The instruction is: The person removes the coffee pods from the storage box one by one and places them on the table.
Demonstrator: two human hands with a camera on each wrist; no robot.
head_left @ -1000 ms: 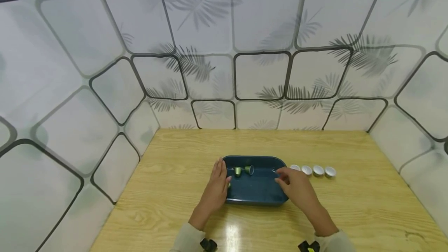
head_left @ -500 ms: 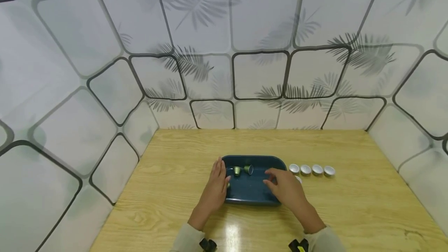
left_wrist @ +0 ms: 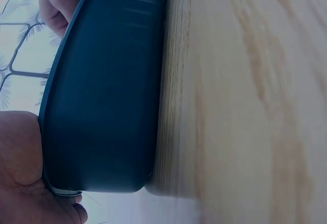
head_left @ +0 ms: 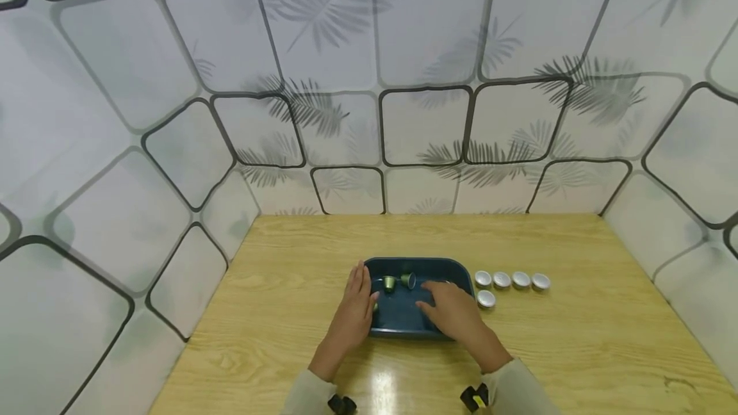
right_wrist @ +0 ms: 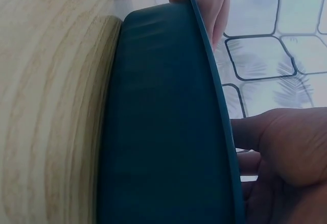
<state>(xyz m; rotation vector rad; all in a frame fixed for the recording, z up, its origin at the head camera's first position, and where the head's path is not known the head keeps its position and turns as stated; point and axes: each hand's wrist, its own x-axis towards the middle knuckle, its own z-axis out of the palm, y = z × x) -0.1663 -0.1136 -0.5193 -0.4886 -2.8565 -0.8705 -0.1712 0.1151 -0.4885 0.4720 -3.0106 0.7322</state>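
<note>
A dark blue tray [head_left: 398, 324] rests on the wooden table. My left hand [head_left: 352, 306] holds its left rim, thumb over the inside and fingers along the outside; the left wrist view shows the palm [left_wrist: 20, 152] against the rim. Inside lie small green coffee capsules: one upright [head_left: 389, 284], one on its side [head_left: 408, 280], plus a green sliver [head_left: 376, 307] by the left thumb. My right hand [head_left: 455, 316] reaches over the right rim into the tray, thumb and forefinger apart, nothing visible between them. In the right wrist view, the tray wall partly hides its fingertips [right_wrist: 248, 163].
Right of the tray stands a row of small white-topped cups [head_left: 501, 280]. Another white-topped cup [head_left: 486, 300] sits in front of the row, close to the tray's right side. Patterned walls [head_left: 426, 187] enclose the table [head_left: 288, 261] at the back and sides.
My right hand has moved left from the tray's right edge, deeper over the tray. The front white-topped cup, hidden behind that hand earlier, now shows fully. My left hand has stayed in place.
</note>
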